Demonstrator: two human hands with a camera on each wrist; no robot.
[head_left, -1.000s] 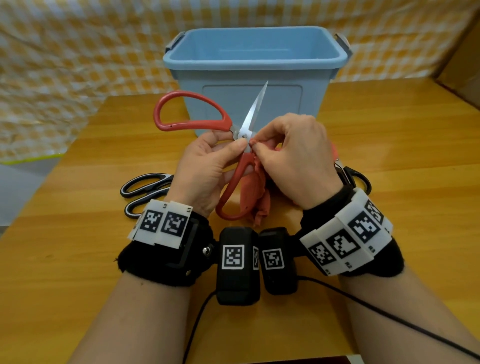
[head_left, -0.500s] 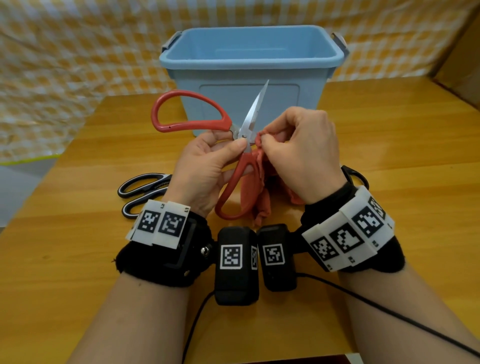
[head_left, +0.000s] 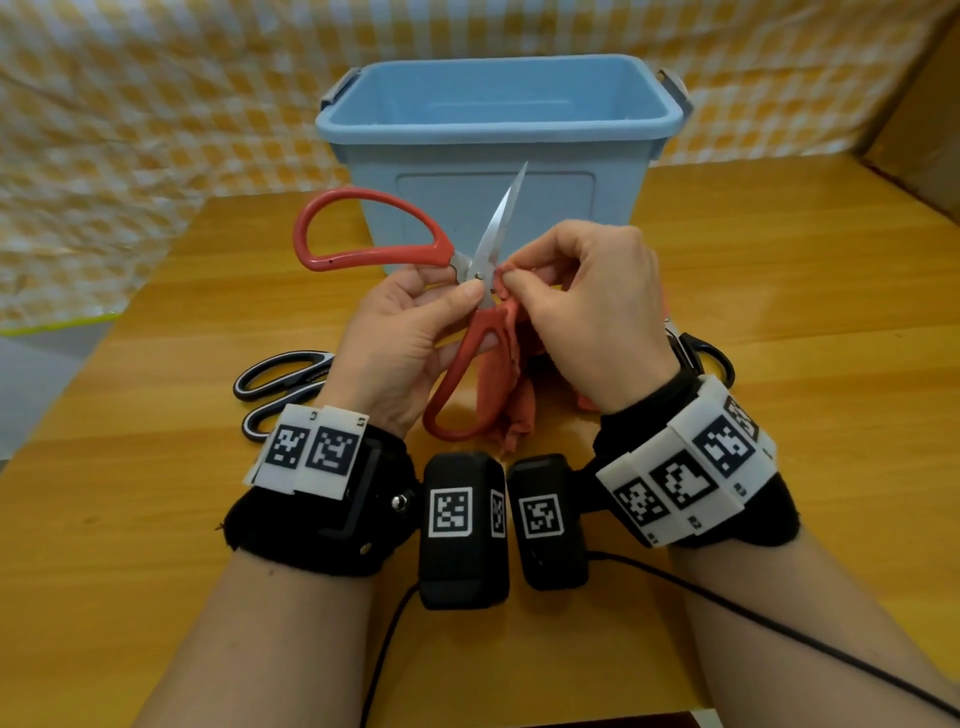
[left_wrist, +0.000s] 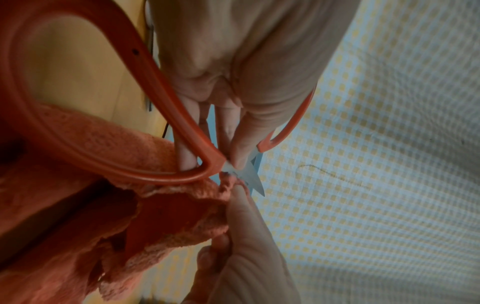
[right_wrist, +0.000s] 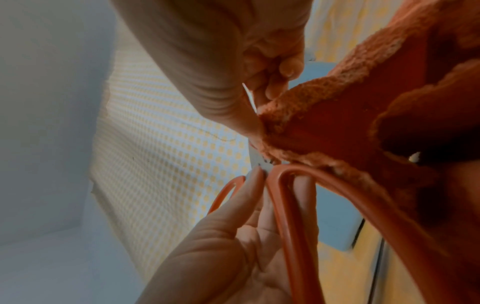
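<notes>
Red-handled scissors (head_left: 363, 244) are held spread wide above the table, one steel blade (head_left: 501, 218) pointing up toward the bin. My left hand (head_left: 405, 332) pinches them at the pivot between thumb and fingers; the same scissors (left_wrist: 85, 131) fill the left wrist view. My right hand (head_left: 587, 306) pinches an orange-red terry cloth (head_left: 506, 374) against the blade close to the pivot. The cloth (right_wrist: 350, 123) hangs down behind the lower handle loop (right_wrist: 293, 216). The second blade is hidden behind my hands.
A light blue plastic bin (head_left: 498, 156) stands open just behind my hands. Black-handled scissors (head_left: 280, 384) lie on the wooden table (head_left: 805, 312) at the left, and another black handle (head_left: 706, 353) shows behind my right wrist. A yellow checked curtain (head_left: 130, 130) hangs behind.
My right hand has worked the cloth slightly upward along the blade near the pivot, its fingers opening out a little. The left hand and the scissors have stayed nearly still.
</notes>
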